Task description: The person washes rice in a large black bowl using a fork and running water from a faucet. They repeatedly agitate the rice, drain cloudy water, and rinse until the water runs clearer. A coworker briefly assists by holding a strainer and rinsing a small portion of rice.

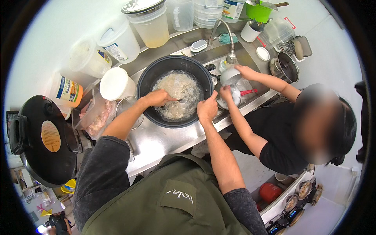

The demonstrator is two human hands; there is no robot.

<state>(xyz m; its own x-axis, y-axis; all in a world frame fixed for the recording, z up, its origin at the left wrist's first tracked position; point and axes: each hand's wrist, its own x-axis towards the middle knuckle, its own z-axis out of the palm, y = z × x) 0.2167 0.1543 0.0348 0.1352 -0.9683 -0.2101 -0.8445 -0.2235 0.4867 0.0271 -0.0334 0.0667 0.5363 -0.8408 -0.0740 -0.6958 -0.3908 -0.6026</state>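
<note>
A large dark cooking pot (147,79) stands on the steel counter before me. Inside it, cloudy water (179,94) covers pale grains that look like rice. My left hand (160,98) reaches over the pot's left side, fingers above the water, with a small dark thing at the fingertips; whether it grips this I cannot tell. On the pot's right rim, my right hand (208,108) holds on with the thumb up. A white round tub (117,83) and a clear container of raw meat (98,117) are to the left of the pot.
To the right, a co-worker (276,126) holds a pale bowl (230,77) under the faucet (231,57) at the sink. Plastic tubs (120,41) line the wall behind the pot. A large black lid (47,141) stands open at left. Metal pots (289,66) sit right of the sink.
</note>
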